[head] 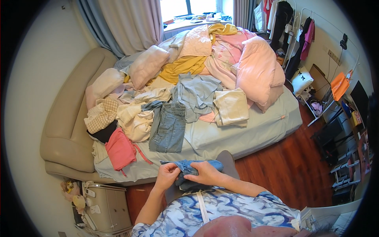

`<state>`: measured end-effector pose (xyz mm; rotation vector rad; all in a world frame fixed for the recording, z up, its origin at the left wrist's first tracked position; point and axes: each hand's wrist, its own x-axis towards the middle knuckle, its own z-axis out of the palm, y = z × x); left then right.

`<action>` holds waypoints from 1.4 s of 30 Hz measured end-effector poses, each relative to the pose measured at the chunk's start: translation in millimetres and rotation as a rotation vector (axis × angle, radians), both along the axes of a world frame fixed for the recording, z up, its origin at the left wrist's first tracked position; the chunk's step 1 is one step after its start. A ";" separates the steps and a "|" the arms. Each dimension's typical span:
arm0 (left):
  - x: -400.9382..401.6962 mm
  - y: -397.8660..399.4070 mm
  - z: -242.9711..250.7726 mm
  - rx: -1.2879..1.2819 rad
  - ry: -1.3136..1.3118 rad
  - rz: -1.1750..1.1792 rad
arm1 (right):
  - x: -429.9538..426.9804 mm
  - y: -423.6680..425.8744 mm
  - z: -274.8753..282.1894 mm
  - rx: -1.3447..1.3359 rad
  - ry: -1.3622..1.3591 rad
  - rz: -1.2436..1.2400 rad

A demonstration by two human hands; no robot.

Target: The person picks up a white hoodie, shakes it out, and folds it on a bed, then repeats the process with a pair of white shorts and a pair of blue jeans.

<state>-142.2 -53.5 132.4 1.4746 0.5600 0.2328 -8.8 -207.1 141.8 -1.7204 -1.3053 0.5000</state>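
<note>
Close to my body, a blue denim garment is bunched between my two hands. My left hand pinches its left edge between thumb and fingers. On the right part of the denim, my right hand grips with the thumb below and fingers above. The garment's lower folds hang over my lap, partly hidden by my hands. Just beyond lies a pair of folded blue jeans on the bed, with a crumpled light blue shirt behind it.
On the bed are a red drawstring garment, a checked cloth, folded cream fabric and a pink quilt. A beige nightstand stands at lower left. Clothes racks line the right wall above a wooden floor.
</note>
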 end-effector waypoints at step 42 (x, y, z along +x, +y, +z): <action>-9.6 -1.3 -17.6 -0.206 0.064 0.001 | -2.3 1.9 -0.4 -0.070 -0.032 0.006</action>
